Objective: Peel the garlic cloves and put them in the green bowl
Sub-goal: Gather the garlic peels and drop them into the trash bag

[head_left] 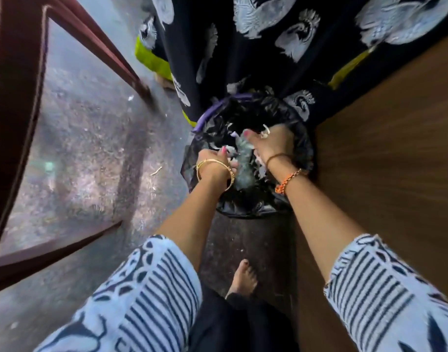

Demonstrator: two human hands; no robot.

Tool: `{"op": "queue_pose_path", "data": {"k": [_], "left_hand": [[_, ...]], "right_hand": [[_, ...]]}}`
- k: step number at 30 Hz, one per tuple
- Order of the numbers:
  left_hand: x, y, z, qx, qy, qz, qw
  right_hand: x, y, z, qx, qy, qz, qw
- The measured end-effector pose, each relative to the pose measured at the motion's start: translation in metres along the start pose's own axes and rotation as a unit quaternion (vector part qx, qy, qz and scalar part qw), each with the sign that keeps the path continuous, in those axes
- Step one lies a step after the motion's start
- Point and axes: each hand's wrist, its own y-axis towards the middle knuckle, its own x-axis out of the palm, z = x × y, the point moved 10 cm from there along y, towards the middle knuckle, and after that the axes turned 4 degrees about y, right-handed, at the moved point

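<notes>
I look down at a bin lined with a black bag (298, 138) on the floor. Both hands are over its mouth. My left hand (212, 160) and my right hand (271, 143) grip the two sides of a crumpled, greyish clear plastic piece (242, 161) between them. White garlic skins (262, 165) cling around the plastic and lie inside the bag. The picture is blurred, so the finger positions are unclear. Neither cloves nor a green bowl are in view.
A brown wooden panel (385, 174) rises right beside the bin. Black cloth with white prints (256, 47) hangs behind it. A dark red frame (19, 102) runs along the left over the speckled floor (90, 128). My bare foot (243, 278) stands below the bin.
</notes>
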Motion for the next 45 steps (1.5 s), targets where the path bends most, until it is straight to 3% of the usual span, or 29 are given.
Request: {"op": "queue_pose_path", "data": {"k": [3, 5, 8, 12, 14, 18, 20, 23, 27, 32, 35, 38, 40, 42, 45], "left_hand": [[-0.007, 0.013, -0.001, 0.008, 0.083, 0.054, 0.995], [-0.006, 0.012, -0.001, -0.003, 0.094, 0.05, 0.994], [0.004, 0.015, -0.009, -0.033, 0.071, 0.006, 0.997], [0.002, 0.018, -0.01, -0.007, 0.122, -0.015, 0.992], [-0.002, 0.021, -0.011, 0.008, 0.117, -0.012, 0.993], [0.0, 0.024, 0.0, 0.042, 0.169, 0.006, 0.985], [-0.001, 0.022, 0.01, 0.075, 0.244, 0.025, 0.967], [0.001, 0.014, 0.023, 0.134, 0.31, 0.014, 0.941], [0.002, 0.004, 0.022, 0.148, 0.412, 0.003, 0.899], [0.008, -0.019, 0.033, 0.149, 0.53, 0.016, 0.835], [0.01, -0.025, 0.043, 0.168, 0.509, 0.054, 0.842], [0.024, -0.018, 0.035, 0.182, 0.498, -0.013, 0.848], [0.028, -0.016, 0.028, 0.2, 0.484, -0.049, 0.85], [0.024, -0.014, 0.026, 0.217, 0.454, -0.038, 0.863], [0.015, -0.016, 0.029, 0.216, 0.417, -0.006, 0.883]], "right_hand": [[-0.011, -0.008, 0.005, 0.017, -0.052, 0.013, 0.998], [0.006, -0.007, 0.014, 0.053, -0.042, -0.069, 0.995], [0.032, -0.01, 0.027, 0.119, 0.069, -0.178, 0.974], [0.008, -0.003, 0.04, 0.105, 0.117, -0.059, 0.986], [-0.002, -0.008, 0.038, 0.095, 0.158, -0.037, 0.982], [-0.019, -0.007, 0.025, 0.021, 0.012, 0.027, 0.999], [-0.009, -0.003, 0.028, 0.046, -0.006, 0.001, 0.999], [0.016, -0.005, 0.043, 0.129, 0.067, -0.082, 0.986], [0.008, -0.016, 0.06, 0.19, 0.229, -0.063, 0.953], [-0.025, -0.031, 0.063, 0.164, 0.193, 0.05, 0.966], [-0.021, -0.033, 0.061, 0.193, 0.232, 0.018, 0.953], [-0.01, -0.038, 0.044, 0.141, 0.224, -0.069, 0.962], [-0.02, -0.041, 0.047, 0.108, 0.222, -0.034, 0.968], [-0.031, -0.045, 0.055, 0.114, 0.248, 0.014, 0.962], [-0.047, -0.047, 0.058, 0.092, 0.162, 0.073, 0.98]]}}
